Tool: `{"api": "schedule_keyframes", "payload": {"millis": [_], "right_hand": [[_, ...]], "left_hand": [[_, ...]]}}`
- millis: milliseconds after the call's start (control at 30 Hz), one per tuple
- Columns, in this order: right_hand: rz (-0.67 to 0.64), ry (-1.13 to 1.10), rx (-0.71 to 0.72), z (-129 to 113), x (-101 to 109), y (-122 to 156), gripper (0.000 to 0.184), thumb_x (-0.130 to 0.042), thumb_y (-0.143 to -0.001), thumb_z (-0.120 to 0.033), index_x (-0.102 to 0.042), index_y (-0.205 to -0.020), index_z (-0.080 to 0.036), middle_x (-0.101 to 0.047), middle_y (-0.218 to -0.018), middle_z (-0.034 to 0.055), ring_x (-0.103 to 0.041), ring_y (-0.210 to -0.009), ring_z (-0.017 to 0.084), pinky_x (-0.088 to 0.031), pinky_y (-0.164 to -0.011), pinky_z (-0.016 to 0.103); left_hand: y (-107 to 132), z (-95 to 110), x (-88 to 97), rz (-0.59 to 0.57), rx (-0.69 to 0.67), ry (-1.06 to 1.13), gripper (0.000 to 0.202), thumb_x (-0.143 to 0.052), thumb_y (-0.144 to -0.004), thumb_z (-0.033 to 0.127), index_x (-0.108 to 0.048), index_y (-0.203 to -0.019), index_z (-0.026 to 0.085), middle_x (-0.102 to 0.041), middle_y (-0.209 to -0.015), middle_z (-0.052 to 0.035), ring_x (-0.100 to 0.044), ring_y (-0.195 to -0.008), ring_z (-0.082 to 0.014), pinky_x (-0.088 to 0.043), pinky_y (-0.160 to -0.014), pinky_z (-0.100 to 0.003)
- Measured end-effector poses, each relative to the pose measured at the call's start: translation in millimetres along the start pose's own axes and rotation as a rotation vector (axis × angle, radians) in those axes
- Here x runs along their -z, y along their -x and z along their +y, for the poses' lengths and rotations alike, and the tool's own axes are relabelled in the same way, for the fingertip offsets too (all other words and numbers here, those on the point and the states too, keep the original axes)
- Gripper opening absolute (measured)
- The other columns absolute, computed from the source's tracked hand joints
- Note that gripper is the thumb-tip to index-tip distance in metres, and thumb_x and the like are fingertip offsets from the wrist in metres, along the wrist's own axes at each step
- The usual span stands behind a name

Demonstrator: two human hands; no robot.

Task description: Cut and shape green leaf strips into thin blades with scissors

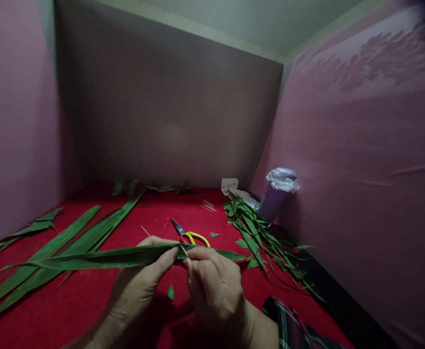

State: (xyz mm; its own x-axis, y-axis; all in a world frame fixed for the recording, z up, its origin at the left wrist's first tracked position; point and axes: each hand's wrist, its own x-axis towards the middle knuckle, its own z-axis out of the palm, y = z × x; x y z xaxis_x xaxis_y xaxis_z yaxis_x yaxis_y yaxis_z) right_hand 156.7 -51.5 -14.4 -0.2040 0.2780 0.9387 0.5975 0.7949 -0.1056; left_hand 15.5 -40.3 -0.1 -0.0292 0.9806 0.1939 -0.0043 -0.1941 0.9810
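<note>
A long green leaf stretches level across the view above the red cloth. My left hand is closed on it near the middle, thumb in front and fingers behind. My right hand pinches a toothpick, whose tip lies against the leaf close to my left thumb. The leaf's right end passes behind my right fingers. Just beyond the hands lie scissors with yellow and red handles, partly hidden by the leaf.
Several long leaves lie at the left. Several toothpicks sit farther back. A heap of leaf strips spreads at the right beside a purple cup with clear plastic on top. White paper stands behind. Pink walls flank the red cloth.
</note>
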Motion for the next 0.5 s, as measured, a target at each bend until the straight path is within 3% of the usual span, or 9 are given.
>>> {"api": "schedule_keyframes", "payload": {"millis": [133,367,500], "right_hand": [[-0.005,-0.015,-0.007,0.8,-1.2,1.0,0.015,-0.047,-0.079,-0.003,-0.055,-0.086,-0.014,-0.065,-0.088,0.0103,-0.062,-0.078,0.017,-0.053,-0.066,0.029],[-0.009,0.026,0.000,1.4,0.0,-0.3,0.009,-0.054,-0.079,-0.005,-0.056,-0.079,-0.014,-0.065,-0.073,0.0073,-0.062,-0.069,0.015,-0.052,-0.060,0.026],[-0.004,0.023,0.000,1.6,-0.9,0.8,0.010,-0.052,-0.081,-0.006,-0.058,-0.082,-0.014,-0.066,-0.077,0.0082,-0.063,-0.071,0.016,-0.053,-0.062,0.027]], "left_hand": [[1.6,1.8,-0.1,-0.014,-0.001,-0.006,0.018,-0.059,-0.075,0.037,-0.061,-0.078,0.020,-0.066,-0.078,0.0000,-0.061,-0.080,-0.0184,-0.045,-0.076,-0.028],[-0.7,2.1,0.5,0.015,-0.034,-0.055,0.017,-0.063,-0.071,0.037,-0.062,-0.074,0.020,-0.065,-0.074,0.0014,-0.060,-0.077,-0.0165,-0.044,-0.074,-0.025],[0.3,2.0,1.1,0.018,-0.027,-0.050,0.017,-0.063,-0.071,0.037,-0.063,-0.075,0.020,-0.065,-0.075,0.0008,-0.060,-0.078,-0.0170,-0.045,-0.074,-0.025]]}}
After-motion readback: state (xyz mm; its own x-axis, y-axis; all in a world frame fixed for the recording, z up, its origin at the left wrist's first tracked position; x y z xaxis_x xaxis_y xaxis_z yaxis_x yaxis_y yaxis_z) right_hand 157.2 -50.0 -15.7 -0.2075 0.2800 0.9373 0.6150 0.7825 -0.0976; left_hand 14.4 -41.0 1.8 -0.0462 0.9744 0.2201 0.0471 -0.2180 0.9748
